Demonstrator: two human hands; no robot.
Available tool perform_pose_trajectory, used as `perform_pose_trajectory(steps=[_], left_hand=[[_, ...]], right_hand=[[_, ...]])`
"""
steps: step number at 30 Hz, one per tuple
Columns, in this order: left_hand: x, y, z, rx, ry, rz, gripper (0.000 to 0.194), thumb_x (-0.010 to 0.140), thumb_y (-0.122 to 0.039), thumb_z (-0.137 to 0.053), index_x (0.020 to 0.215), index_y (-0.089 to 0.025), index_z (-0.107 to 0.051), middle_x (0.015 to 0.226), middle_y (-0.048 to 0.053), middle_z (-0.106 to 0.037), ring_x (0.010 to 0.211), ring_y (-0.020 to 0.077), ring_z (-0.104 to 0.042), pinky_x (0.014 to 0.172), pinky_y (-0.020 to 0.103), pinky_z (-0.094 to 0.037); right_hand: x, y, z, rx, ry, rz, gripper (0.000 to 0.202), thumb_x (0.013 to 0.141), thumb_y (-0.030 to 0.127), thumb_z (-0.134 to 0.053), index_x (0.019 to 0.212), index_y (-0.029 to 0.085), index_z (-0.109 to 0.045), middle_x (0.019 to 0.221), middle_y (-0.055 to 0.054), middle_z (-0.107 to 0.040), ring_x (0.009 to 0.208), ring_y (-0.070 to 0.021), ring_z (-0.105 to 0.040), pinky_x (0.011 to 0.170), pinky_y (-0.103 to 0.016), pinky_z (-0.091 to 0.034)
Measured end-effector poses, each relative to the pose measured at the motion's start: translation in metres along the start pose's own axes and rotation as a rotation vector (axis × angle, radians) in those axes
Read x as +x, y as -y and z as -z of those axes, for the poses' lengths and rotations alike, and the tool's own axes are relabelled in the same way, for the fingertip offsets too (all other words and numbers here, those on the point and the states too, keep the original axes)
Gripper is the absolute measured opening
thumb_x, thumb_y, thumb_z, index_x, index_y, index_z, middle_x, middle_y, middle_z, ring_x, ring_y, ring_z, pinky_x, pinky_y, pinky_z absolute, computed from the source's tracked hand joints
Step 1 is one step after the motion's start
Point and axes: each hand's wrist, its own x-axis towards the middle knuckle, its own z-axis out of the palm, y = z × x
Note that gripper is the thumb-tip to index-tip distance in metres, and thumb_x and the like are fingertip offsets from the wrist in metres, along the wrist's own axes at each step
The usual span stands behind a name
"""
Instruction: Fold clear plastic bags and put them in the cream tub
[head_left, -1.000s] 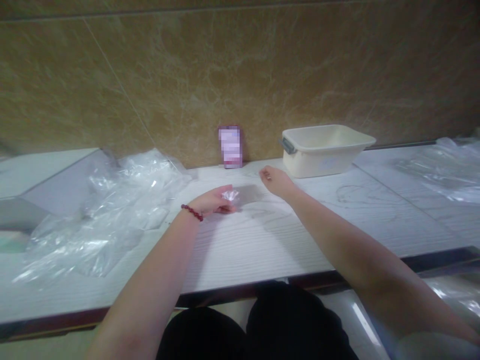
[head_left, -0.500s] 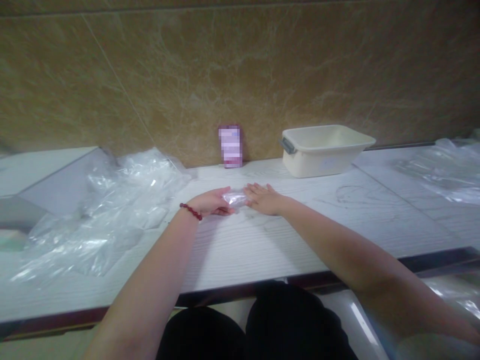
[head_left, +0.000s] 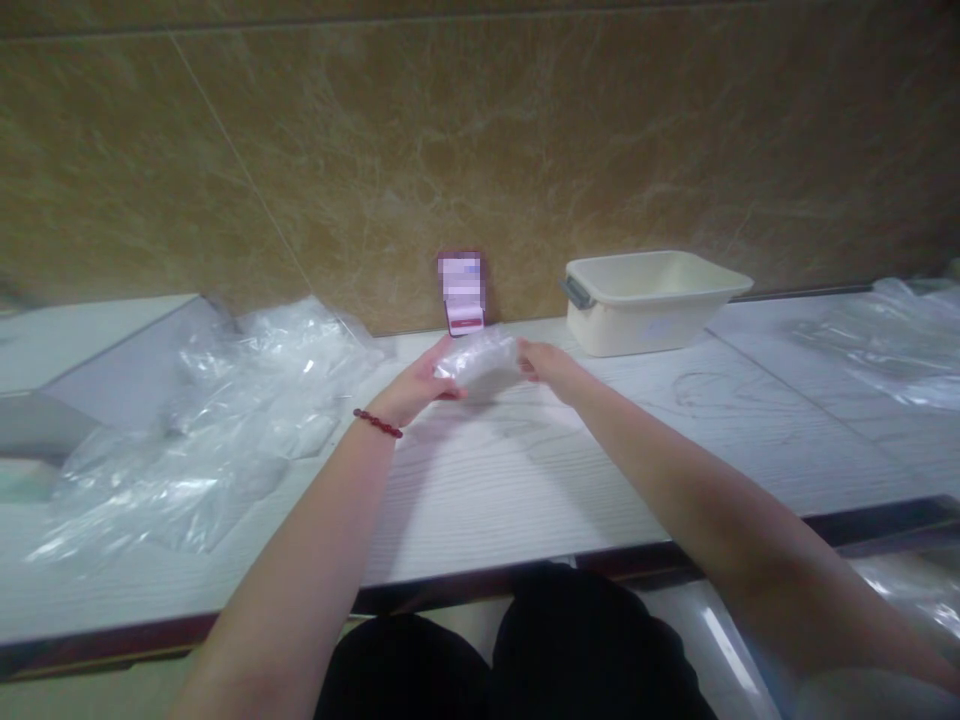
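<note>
A clear plastic packet (head_left: 480,360) is held between my two hands, above the white wood-grain table and just in front of the phone. My left hand (head_left: 420,388), with a dark red bead bracelet (head_left: 379,423) at the wrist, grips the packet's left end between thumb and fingers. At the right end, my right hand (head_left: 546,365) has its fingers curled and closed on the packet. What lies inside the plastic cannot be made out.
A phone (head_left: 463,295) leans upright on the marble wall. Right of it stands a cream bin (head_left: 645,322) with a grey handle. Crumpled clear plastic (head_left: 247,400) and a white box (head_left: 120,350) lie left; more plastic (head_left: 892,335) lies far right.
The packet has risen off the table toward the phone and shows longer. My right hand, flat with spread fingers before, has closed on its right end.
</note>
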Motion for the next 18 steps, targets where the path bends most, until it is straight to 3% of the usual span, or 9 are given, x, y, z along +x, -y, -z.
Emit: perform_pose_trajectory(steps=[3,6,8,12,15,18], left_hand=[[-0.001,-0.004,-0.005,-0.014,0.006,-0.096,0.076,0.063,-0.009,-0.057,0.128,-0.029,-0.023,0.132,0.009,-0.028,0.067,0.0061,-0.056,0.071,0.028,-0.048],[-0.002,-0.004,-0.010,-0.029,0.041,-0.124,0.076,0.066,-0.011,-0.055,0.129,-0.030,-0.017,0.130,0.010,-0.031,0.067,0.0068,-0.057,0.072,0.029,-0.047],[-0.002,-0.002,-0.012,-0.035,0.072,-0.140,0.076,0.067,-0.012,-0.055,0.129,-0.032,-0.016,0.132,0.009,-0.028,0.070,0.0077,-0.057,0.072,0.030,-0.046],[0.000,0.003,-0.013,-0.044,0.108,-0.151,0.080,0.067,-0.014,-0.057,0.129,-0.034,-0.012,0.134,0.008,-0.023,0.079,0.0125,-0.057,0.071,0.031,-0.046],[0.002,0.004,-0.012,-0.098,0.087,-0.146,0.080,0.067,-0.017,-0.058,0.129,-0.033,-0.010,0.129,0.007,-0.034,0.091,0.0165,-0.054,0.074,0.031,-0.044],[0.003,0.004,-0.008,-0.204,0.031,-0.126,0.072,0.070,-0.021,-0.056,0.129,-0.029,-0.017,0.115,0.007,-0.050,0.095,0.0161,-0.052,0.079,0.032,-0.041]], right_hand=[[-0.013,0.008,-0.008,0.472,0.254,-0.133,0.046,0.073,0.053,-0.041,0.099,0.016,-0.048,0.102,-0.011,-0.054,0.079,-0.0152,-0.055,0.061,-0.025,-0.044],[-0.024,0.011,-0.015,0.744,0.449,-0.112,0.030,0.071,0.041,-0.053,0.091,0.019,-0.050,0.100,-0.006,-0.054,0.079,-0.0125,-0.056,0.057,-0.021,-0.043],[-0.027,0.012,-0.019,0.843,0.449,-0.073,0.018,0.071,0.030,-0.056,0.086,0.020,-0.051,0.096,-0.002,-0.055,0.078,-0.0103,-0.056,0.054,-0.017,-0.042],[-0.022,0.013,-0.021,0.961,0.287,-0.033,0.004,0.074,0.016,-0.051,0.078,0.019,-0.051,0.081,0.002,-0.058,0.071,-0.0060,-0.056,0.054,-0.014,-0.042],[-0.017,0.012,-0.018,0.975,0.237,0.015,0.004,0.074,0.015,-0.051,0.075,0.018,-0.050,0.076,0.003,-0.058,0.067,-0.0059,-0.056,0.057,-0.016,-0.045],[-0.017,0.012,-0.013,0.886,0.287,0.068,0.004,0.073,0.016,-0.053,0.076,0.018,-0.051,0.076,0.001,-0.059,0.064,-0.0066,-0.055,0.058,-0.019,-0.047]])
